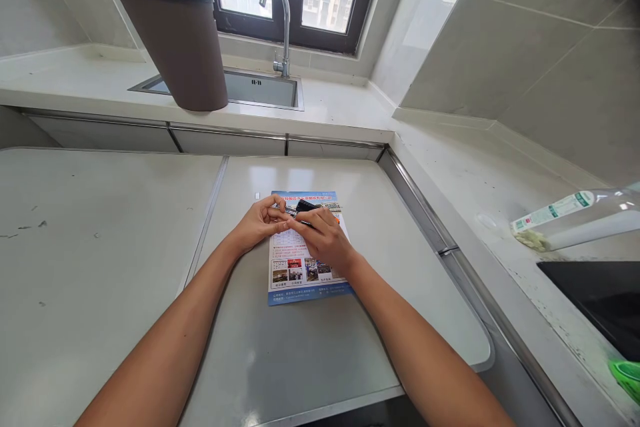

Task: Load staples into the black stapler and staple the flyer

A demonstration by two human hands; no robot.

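L hand point(264, 221): forearm slants up from lower L, thumb + fingertips pinched on a slim silvery piece point(290, 211). That piece sits btwn the two hands, just R of the L fingertips, over the leaflet's point(295, 248) upper part; long axis approx L–R. Black piece point(306, 205) pokes out just R of it, nearer R hand; whether the two are joined, can't tell. R hand point(326, 235): fingers curled, apparently gripping the black piece, its lower part hidden; knuckles up, forearm angled in from lower R, fingertips nearly meeting L's.
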